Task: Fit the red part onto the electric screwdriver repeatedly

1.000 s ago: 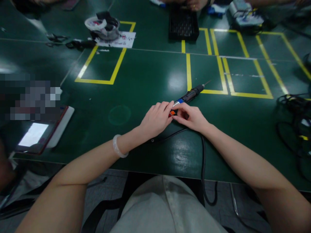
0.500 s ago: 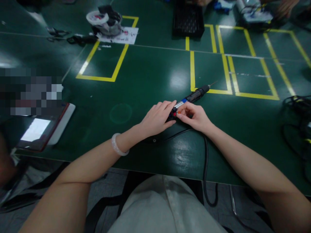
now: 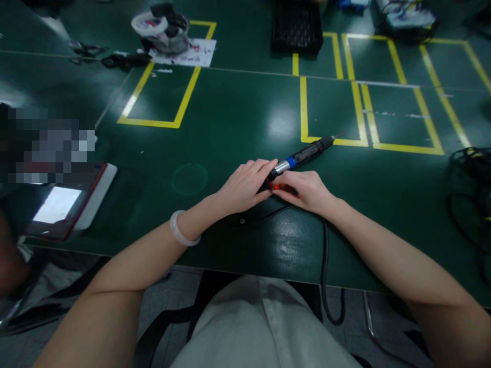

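An electric screwdriver (image 3: 307,154), black with a silver and blue band, lies slanted on the green table with its thin bit pointing to the upper right. My left hand (image 3: 243,186) is closed over its rear end, which the fingers mostly hide. Beside it, my right hand (image 3: 307,189) pinches a small orange-red piece (image 3: 276,187) at that rear end. Whether this piece is separate from the tool I cannot tell. A black cable (image 3: 326,255) runs under my right wrist and hangs over the table's front edge.
Yellow tape outlines (image 3: 149,123) mark the table (image 3: 230,102). At the back stand a tub of parts (image 3: 169,38) and a black tray (image 3: 297,30). A tablet (image 3: 63,204) lies at left, tangled cables (image 3: 473,174) at right. A device (image 3: 406,20) sits at the back right.
My right hand has shifted slightly left and down along the screwdriver's rear end, and more of the orange piece shows. The left hand stays on the tool. A person's hand at the back right is gone.
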{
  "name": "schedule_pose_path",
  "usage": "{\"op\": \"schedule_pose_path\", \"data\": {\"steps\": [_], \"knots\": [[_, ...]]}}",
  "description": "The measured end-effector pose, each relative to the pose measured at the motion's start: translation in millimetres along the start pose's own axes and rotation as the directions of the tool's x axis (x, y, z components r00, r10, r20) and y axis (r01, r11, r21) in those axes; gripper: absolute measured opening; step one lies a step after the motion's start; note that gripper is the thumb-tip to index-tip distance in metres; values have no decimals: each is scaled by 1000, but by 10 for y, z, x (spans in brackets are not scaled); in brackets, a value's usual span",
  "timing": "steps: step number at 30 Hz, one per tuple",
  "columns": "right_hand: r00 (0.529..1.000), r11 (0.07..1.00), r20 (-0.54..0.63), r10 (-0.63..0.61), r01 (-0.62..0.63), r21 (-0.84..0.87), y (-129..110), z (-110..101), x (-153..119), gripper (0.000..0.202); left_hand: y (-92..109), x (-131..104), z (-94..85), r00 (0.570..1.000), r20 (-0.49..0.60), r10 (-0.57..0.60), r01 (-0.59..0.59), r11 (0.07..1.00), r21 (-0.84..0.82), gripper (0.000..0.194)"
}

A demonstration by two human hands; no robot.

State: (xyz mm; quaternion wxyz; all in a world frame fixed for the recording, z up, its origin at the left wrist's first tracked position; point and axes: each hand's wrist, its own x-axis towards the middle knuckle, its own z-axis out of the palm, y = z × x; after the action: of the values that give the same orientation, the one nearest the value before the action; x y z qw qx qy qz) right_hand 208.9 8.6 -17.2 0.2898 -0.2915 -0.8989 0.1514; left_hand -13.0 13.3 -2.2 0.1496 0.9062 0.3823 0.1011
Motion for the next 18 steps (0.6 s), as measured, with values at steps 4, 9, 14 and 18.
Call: {"op": "schedule_pose_path", "data": {"steps": [4,9,14,18], "knots": [[993,982,19,-117,119,-145,-15,12,0,20,-17,-3,11,1000,-11,10,-10,1000,-3,65],[984,950,34,-172,175,-260,-16,23,15,27,-40,-4,41,999,-34,34,-34,999,-10,65],[975,945,67,-211,221,-239,-14,-2,26,26,-55,-8,61,998,-44,39,-39,999,-5,68],[976,946,72,-206,218,-239,-27,-16,28,28,-49,-9,55,998,-52,40,-40,999,-5,70]]}}
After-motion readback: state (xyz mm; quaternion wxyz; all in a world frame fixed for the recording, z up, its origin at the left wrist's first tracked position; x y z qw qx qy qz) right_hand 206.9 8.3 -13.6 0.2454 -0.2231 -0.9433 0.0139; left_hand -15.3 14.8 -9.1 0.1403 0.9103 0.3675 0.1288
